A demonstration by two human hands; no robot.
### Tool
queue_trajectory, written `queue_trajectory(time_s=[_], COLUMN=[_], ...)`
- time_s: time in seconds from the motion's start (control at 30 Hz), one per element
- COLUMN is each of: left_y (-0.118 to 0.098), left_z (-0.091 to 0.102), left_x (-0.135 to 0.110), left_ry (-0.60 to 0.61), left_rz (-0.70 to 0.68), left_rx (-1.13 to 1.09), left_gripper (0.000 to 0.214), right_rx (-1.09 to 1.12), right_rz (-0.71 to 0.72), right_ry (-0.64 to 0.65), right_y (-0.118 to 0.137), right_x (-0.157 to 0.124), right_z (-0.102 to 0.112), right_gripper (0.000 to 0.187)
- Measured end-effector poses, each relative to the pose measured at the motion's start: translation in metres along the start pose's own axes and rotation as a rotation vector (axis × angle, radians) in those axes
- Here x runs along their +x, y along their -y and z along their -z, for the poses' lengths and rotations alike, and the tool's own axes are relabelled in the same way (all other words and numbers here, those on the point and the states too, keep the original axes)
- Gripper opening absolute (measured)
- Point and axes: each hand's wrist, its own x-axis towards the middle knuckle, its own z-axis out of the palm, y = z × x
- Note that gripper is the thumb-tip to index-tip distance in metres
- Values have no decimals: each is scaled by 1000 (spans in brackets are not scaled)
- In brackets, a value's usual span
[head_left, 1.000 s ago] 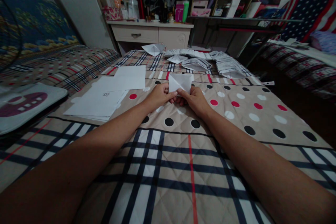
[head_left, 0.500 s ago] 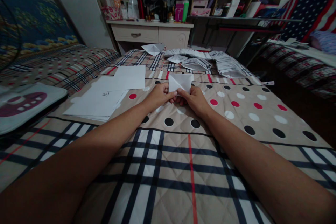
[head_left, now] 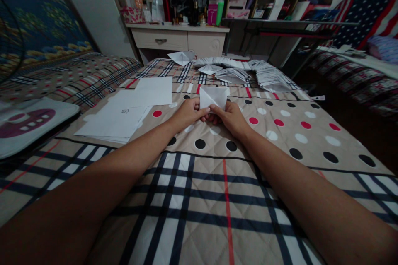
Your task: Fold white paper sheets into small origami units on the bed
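Observation:
A small folded white paper piece (head_left: pixel 214 96) stands upright above the quilted bedspread (head_left: pixel 280 132), pinched at its lower edge from both sides. My left hand (head_left: pixel 188 112) grips its left lower corner with thumb and fingers closed. My right hand (head_left: pixel 229 116) holds the right lower corner the same way. Both forearms stretch forward over the checked part of the bedspread. The fingertips under the paper are partly hidden.
A stack of flat white sheets (head_left: pixel 124 112) lies to the left of my hands. Rows of folded paper pieces (head_left: pixel 248 73) lie at the far end of the bed. A pale dresser (head_left: pixel 178 41) and shelves stand beyond. A cushion (head_left: pixel 27 122) rests at the left.

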Motion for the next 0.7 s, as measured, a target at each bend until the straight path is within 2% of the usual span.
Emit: queue_trajectory(time_s=[0.7], left_y=[-1], left_z=[-1], left_x=[0], left_ry=[4], left_rz=[-5], left_rx=[19], left_gripper=[7], right_rx=[-20], right_rz=[16], right_ry=[-1], right_y=[-2], right_x=[0], right_z=[1], right_gripper=[41])
